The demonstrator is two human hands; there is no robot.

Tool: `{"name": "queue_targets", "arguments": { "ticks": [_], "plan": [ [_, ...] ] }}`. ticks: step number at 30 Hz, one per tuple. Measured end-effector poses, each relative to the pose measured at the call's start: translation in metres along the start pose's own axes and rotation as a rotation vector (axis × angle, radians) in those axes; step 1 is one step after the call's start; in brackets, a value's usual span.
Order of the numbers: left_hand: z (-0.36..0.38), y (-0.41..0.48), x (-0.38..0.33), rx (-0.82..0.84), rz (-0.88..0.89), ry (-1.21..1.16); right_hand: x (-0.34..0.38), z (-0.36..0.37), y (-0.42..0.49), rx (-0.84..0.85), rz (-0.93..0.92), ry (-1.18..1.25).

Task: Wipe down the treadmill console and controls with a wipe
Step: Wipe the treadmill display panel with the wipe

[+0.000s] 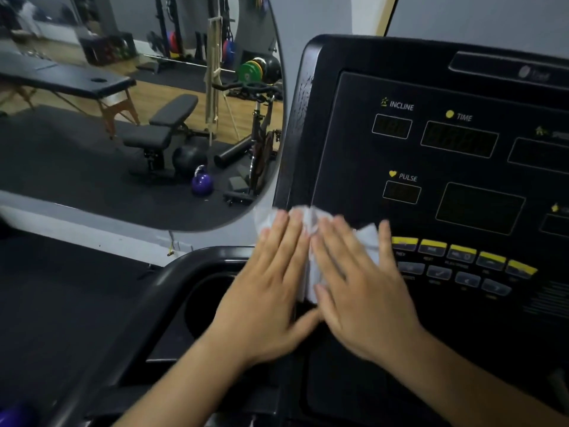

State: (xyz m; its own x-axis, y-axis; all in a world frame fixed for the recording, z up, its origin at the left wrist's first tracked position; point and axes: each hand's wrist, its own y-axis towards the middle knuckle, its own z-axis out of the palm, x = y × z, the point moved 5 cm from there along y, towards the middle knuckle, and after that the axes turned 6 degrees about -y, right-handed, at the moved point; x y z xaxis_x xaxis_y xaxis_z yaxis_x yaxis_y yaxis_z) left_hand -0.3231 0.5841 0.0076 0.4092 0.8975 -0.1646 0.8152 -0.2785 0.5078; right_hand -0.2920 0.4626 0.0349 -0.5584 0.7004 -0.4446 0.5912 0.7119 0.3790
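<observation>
Both hands lie flat with straight fingers, side by side, pressing one white wipe. Up and left of them a mirror reflects a purple kettlebell. Just left of the left hand sits a round cup holder. Crumpled wipe shows between and beyond the fingertips, on the lower left corner of the treadmill console. The right hand covers its right part. Just right of that hand runs a row of yellow buttons.

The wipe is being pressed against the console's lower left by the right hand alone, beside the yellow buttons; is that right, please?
Not quite: the head view shows both the left hand and the right hand pressing the wipe there; the rest holds.
</observation>
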Motion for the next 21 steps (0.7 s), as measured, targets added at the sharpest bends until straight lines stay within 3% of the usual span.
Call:
{"name": "queue_targets", "arguments": {
  "ticks": [3, 9, 16, 21],
  "plan": [
    [0.0, -0.005, 0.008, 0.0, -0.006, 0.047, 0.0, 0.002, -0.005, 0.016, -0.035, -0.003],
    [-0.023, 0.036, 0.019, -0.04, -0.021, 0.018, -0.021, -0.012, 0.031, -0.019, 0.114, -0.007],
    [0.006, -0.025, -0.002, 0.06, 0.004, 0.057, 0.009, 0.01, -0.03, 0.063, -0.056, 0.029],
    [-0.014, 0.024, -0.001, 0.007, -0.007, 0.069, -0.019, -0.007, 0.009, 0.021, 0.098, 0.025]
  ]
}}
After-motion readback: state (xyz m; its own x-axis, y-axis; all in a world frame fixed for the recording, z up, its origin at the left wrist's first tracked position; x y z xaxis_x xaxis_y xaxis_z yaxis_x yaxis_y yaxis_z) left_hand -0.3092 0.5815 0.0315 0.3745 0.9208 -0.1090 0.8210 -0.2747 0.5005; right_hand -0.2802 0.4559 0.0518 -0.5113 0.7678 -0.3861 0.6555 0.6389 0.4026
